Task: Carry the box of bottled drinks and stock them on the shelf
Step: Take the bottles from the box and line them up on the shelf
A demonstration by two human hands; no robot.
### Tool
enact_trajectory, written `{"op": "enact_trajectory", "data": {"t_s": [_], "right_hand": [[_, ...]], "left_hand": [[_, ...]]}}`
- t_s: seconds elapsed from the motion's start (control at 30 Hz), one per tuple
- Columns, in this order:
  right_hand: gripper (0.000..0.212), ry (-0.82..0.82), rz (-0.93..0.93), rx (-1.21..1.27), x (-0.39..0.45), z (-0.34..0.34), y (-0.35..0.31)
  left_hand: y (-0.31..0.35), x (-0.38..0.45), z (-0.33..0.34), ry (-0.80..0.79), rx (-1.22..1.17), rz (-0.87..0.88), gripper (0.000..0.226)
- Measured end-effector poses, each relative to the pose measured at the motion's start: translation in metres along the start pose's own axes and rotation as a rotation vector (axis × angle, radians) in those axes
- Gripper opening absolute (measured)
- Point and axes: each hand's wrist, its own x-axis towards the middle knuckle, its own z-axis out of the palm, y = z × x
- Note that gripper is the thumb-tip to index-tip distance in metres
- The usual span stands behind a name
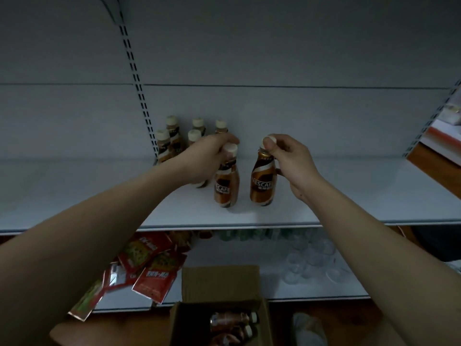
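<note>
While both arms reach over the white shelf (349,196), the head view shows:

Left hand (207,158): wrapped around the neck of a brown coffee bottle (225,186) that stands upright on the shelf; a second bottle seems to sit beneath the palm, largely hidden.

Right hand (290,161): thumb and fingertips pinch the cream cap of another upright bottle (263,183), standing just beside the first, apart from it.

Stocked bottles (174,138): five stand grouped at the shelf's back left, by the slotted upright.

Cardboard box (219,313): open, below the shelf at the lower edge, with bottles lying inside.

Lower shelf: red snack packets (149,265) at left, clear cups (309,260) at right.
</note>
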Motion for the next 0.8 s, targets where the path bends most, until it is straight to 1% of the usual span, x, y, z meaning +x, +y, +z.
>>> {"op": "enact_trajectory", "data": {"t_s": [0.13,0.4,0.53,0.6,0.7,0.8], "right_hand": [[0.023,0.023,-0.014,-0.025,0.031,0.006,0.004],[0.012,0.005,-0.051,-0.113,0.083,0.029,0.020],[0.021,-0.001,-0.054,-0.171,0.101,0.037,0.030],[0.021,0.006,-0.061,-0.184,0.108,0.040,0.035],[0.022,0.025,-0.074,-0.192,0.119,0.042,0.039],[0.025,0.010,-0.099,-0.245,0.126,0.044,0.040]], "left_hand": [[-0.004,0.028,0.003,-0.047,0.122,0.006,0.032],[-0.019,0.052,0.003,-0.118,0.236,0.052,0.035],[-0.028,0.058,-0.001,-0.125,0.254,0.038,0.038],[-0.029,0.061,-0.002,-0.128,0.241,0.045,0.034],[-0.030,0.063,0.000,-0.172,0.292,0.123,0.022],[-0.034,0.064,0.007,-0.181,0.336,0.116,0.033]]}}
